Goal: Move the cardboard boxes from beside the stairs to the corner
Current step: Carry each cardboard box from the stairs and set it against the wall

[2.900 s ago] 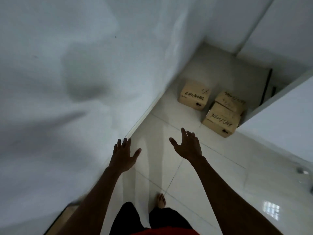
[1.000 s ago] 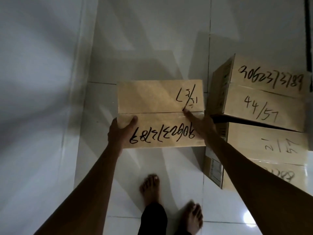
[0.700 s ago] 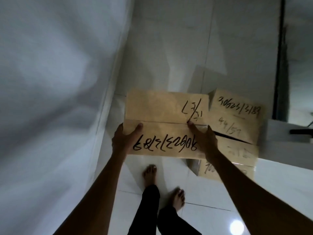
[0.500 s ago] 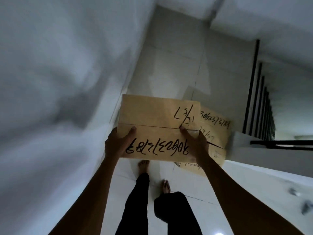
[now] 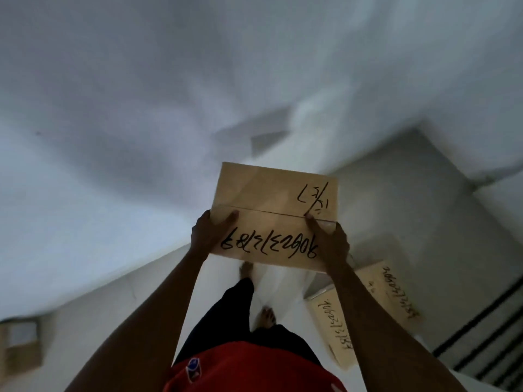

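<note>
A tan cardboard box [image 5: 271, 205] with black handwritten numbers hangs in the air in front of me, flat top facing up. My left hand [image 5: 208, 234] grips its near left edge, thumb on top. My right hand [image 5: 329, 244] grips its near right edge. Two more cardboard boxes [image 5: 393, 290] stand on the floor at the lower right, stacked or side by side, partly hidden behind my right forearm. The lower one [image 5: 336, 332] shows writing on its side.
A white wall [image 5: 141, 108] fills the left and top, very close to the box. Black stair railing [image 5: 486, 346] runs along the lower right. A brownish object [image 5: 19, 346] sits at the lower left by the wall. My bare feet stand on white floor tiles [image 5: 283, 284].
I have lifted the box off the floor with both hands and turned left, away from the other boxes, which now lie at the lower right. The wall has come closer.
</note>
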{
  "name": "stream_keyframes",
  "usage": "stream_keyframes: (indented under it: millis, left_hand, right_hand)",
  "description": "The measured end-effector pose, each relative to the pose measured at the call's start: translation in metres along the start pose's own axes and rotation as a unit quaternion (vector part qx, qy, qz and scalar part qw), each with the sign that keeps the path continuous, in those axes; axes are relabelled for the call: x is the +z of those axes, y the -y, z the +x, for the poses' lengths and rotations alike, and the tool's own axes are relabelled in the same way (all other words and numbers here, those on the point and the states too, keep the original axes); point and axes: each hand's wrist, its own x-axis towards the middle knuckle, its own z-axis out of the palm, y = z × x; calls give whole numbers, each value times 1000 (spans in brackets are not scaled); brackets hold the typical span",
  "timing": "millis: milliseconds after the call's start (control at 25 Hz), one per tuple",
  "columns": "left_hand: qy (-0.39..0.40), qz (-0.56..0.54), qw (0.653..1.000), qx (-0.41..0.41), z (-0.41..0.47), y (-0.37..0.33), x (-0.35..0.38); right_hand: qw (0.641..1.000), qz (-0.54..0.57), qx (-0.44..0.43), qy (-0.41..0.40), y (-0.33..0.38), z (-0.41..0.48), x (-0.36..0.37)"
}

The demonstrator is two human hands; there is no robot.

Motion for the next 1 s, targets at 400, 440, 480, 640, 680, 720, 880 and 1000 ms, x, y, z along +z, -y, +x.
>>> stream_keyframes:
  millis: [400,440,480,640,680,720,880,1000]
  left_hand:
    - [-229,-204,943,-132,-107,226,-207]
    - [-246,-220,933,-142,-119,253,-228]
    - [-262,-234,925,-147,-132,281,-248]
    - [-283,-257,910,-161,-172,375,-324]
    - [-293,-254,906,-169,-185,401,-346]
    - [-298,-252,903,-178,-196,424,-368]
    - [-321,-271,881,-218,-212,499,-436]
    - [-325,-292,864,-248,-215,555,-480]
  right_hand:
    - [952,-139,-149,230,29,-182,214]
    - [944,-147,-156,252,28,-209,237]
    - [937,-156,-163,267,24,-238,262]
    - [922,-174,-175,300,-7,-337,338]
    - [917,-186,-175,308,-17,-366,359]
    - [912,-196,-178,314,-25,-394,379]
    - [898,-210,-171,348,-46,-472,446]
    - [881,-243,-180,363,-57,-519,507]
